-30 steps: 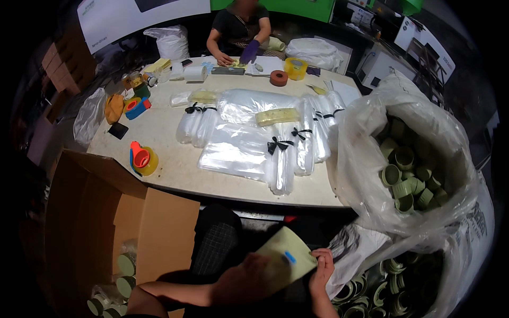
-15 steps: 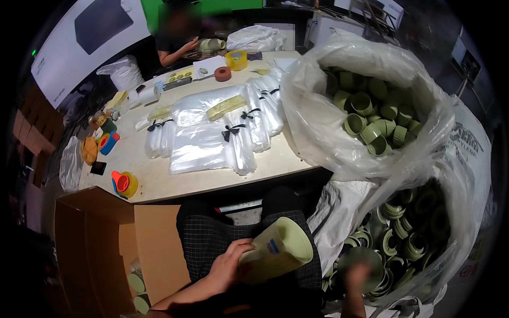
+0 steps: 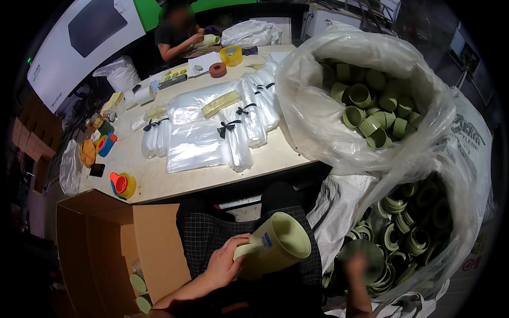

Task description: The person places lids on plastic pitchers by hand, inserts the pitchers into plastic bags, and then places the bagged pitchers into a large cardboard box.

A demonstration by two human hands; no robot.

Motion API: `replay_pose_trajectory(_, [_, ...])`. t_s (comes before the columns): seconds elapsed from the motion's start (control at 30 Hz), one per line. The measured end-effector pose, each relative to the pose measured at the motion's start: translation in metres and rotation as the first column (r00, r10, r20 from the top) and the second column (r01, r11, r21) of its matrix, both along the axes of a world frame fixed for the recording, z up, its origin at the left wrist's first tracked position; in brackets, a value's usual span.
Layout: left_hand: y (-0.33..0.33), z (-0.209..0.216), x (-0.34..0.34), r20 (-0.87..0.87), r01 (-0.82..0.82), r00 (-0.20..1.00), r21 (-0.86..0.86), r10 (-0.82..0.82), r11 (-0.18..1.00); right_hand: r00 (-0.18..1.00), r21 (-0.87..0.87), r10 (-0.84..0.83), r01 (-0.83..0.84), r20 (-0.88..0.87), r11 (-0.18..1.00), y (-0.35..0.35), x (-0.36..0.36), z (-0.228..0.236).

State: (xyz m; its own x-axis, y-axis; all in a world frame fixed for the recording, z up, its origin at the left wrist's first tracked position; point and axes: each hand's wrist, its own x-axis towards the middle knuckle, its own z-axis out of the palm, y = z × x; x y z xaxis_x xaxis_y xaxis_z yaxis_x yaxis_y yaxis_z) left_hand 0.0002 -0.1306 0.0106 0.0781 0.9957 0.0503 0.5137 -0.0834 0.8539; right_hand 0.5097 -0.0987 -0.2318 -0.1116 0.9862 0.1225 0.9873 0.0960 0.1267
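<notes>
In my lap, a pale green plastic pitcher (image 3: 290, 233) lies tilted, its wide mouth facing up and to the right. My left hand (image 3: 225, 259) is closed round its handle. A small blue-and-white label shows on the pitcher's side. My right hand (image 3: 356, 267), smeared by motion, is over the lower right sack with a round green lid (image 3: 371, 254) in its fingers. The lid is blurred as well. Around and under it, several green ring-shaped lids (image 3: 416, 241) fill the sack.
A large clear plastic bag (image 3: 302, 106) of green cup-like pieces (image 3: 360, 95) stands at the right. An open cardboard box (image 3: 159, 233) is at my left. Plastic bag bundles (image 3: 199, 146) and tape rolls (image 3: 217, 70) lie on the table (image 3: 154, 185). Across it sits another person (image 3: 177, 40).
The pitcher has turned and tipped up a little, so its handle now shows in my left hand. My right hand stays over the sack, blurred. Across the table, the other person's hands have shifted.
</notes>
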Motion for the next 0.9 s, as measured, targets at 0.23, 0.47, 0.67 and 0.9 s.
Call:
replay_pose_trajectory(0.23, [0.011, -0.007, -0.002, 0.047, 0.018, 0.999, -0.010, -0.017, 1.000, 0.843, -0.046, 0.173, -0.174, 0.508, 0.984, -0.003, 0.024, -0.028])
replay_pose_trajectory(0.47, [0.007, -0.010, -0.005, 0.084, -0.018, 0.996, -0.039, 0.021, 0.999, 0.953, -0.185, 0.196, -0.155, 0.231, 0.970, 0.010, 0.002, 0.000])
replay_pose_trajectory(0.67, [0.013, -0.010, -0.004, 0.088, -0.017, 0.996, -0.041, 0.021, 0.999, 0.904, -0.057, 0.203, -0.196, 0.376, 0.979, 0.006, 0.018, -0.020])
replay_pose_trajectory(0.9, [0.008, -0.006, -0.005, 0.064, -0.047, 0.997, -0.063, 0.051, 0.997, 0.922, -0.122, -0.275, 0.251, -0.271, 0.960, 0.018, -0.012, -0.006])
